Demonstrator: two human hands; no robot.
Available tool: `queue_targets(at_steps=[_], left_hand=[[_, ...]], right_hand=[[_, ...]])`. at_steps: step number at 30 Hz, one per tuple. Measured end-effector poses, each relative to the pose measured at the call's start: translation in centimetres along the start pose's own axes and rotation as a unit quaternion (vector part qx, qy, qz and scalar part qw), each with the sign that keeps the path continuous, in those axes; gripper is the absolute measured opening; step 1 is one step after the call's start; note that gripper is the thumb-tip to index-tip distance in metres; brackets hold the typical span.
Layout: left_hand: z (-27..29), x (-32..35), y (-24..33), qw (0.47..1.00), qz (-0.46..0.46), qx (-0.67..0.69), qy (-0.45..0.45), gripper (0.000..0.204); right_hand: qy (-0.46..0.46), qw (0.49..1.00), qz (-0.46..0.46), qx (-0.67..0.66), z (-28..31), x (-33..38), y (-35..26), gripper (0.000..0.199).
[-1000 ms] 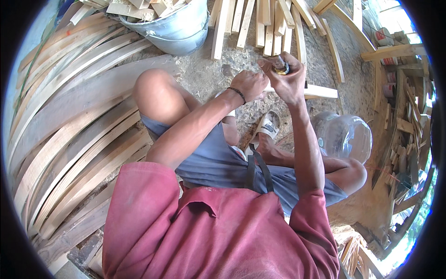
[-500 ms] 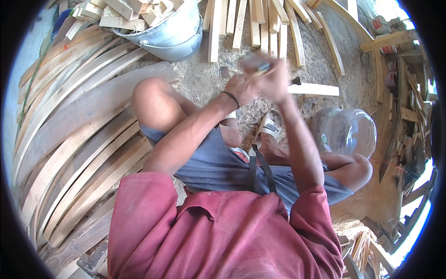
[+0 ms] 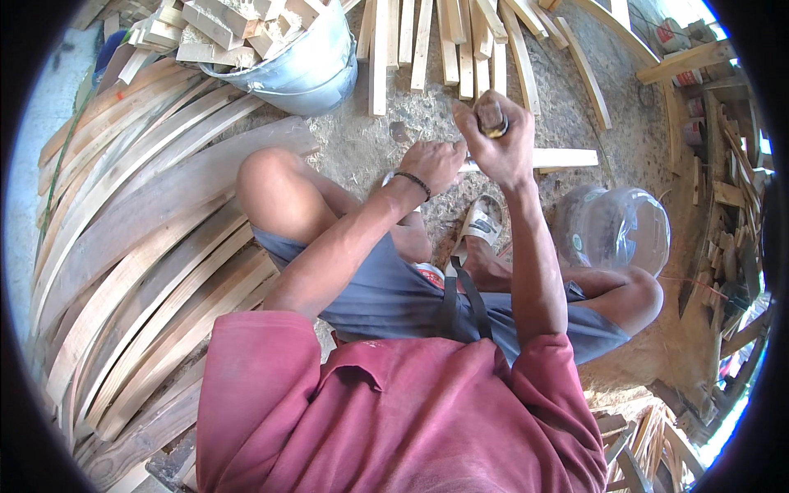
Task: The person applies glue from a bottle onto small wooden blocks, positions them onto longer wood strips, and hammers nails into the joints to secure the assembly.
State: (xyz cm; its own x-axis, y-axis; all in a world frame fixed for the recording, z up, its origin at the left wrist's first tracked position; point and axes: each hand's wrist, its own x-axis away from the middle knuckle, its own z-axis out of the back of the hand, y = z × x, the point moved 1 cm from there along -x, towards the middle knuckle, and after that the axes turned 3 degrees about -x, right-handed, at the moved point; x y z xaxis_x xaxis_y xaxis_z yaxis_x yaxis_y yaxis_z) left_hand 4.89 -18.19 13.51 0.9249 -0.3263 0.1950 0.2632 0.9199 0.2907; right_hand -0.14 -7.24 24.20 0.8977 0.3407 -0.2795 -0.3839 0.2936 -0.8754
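Note:
My left hand (image 3: 434,167), with a dark bracelet at its wrist, is closed at the near end of a pale wood strip (image 3: 565,158) that runs out to the right. Just right of it, my right hand (image 3: 503,148) is wrapped round a hand tool (image 3: 491,117) with a brown block-like end and a dark and yellow band. The fist hides the rest of the tool, so its exact kind does not show. Both hands are close together above the floor, beyond my sandalled foot (image 3: 482,220).
Curved planks (image 3: 156,222) are stacked along the left. A bucket (image 3: 308,78) full of wood offcuts stands at the far left, beside several cut strips (image 3: 419,45). A clear plastic bottle (image 3: 612,230) lies by my right knee. Scrap wood (image 3: 727,197) lines the right side.
My right hand and the tool were blurred by motion and are now sharp, slightly to the right. The left hand has shifted slightly down and right. A dark part beside the strip no longer shows.

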Motion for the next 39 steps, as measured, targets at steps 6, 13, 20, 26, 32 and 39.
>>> queue_targets(at_steps=[6, 13, 20, 26, 32, 39], left_hand=[[-2.3, 0.9, -0.4, 0.998, 0.011, 0.038, 0.058, 0.04], [-3.0, 1.4, -0.4, 0.994, 0.065, 0.057, 0.063, 0.036], [-2.4, 2.4, 0.3, 0.997, 0.04, 0.018, 0.057, 0.042], [-0.2, 1.2, 1.2, 0.996, 0.067, -0.037, -0.053, 0.05], [-5.4, 2.5, -0.4, 0.856, -0.046, 0.461, 0.229, 0.04], [-6.3, 2.1, -0.3, 0.982, -0.055, -0.129, 0.13, 0.05]], right_hand=[[-0.003, 0.999, 0.042, 0.016, -0.1, 1.9, -0.2, 0.027], [-0.004, 0.997, 0.069, 0.024, 0.2, 2.6, 0.0, 0.027], [-0.137, 0.964, 0.204, 0.098, -3.7, 5.3, -0.3, 0.019], [0.034, 0.996, -0.057, -0.065, 2.0, 1.4, 0.4, 0.032], [-0.184, 0.962, 0.182, 0.088, -1.0, 4.2, -1.4, 0.021], [-0.027, 0.996, 0.079, -0.036, 1.0, 3.2, 0.1, 0.022]])
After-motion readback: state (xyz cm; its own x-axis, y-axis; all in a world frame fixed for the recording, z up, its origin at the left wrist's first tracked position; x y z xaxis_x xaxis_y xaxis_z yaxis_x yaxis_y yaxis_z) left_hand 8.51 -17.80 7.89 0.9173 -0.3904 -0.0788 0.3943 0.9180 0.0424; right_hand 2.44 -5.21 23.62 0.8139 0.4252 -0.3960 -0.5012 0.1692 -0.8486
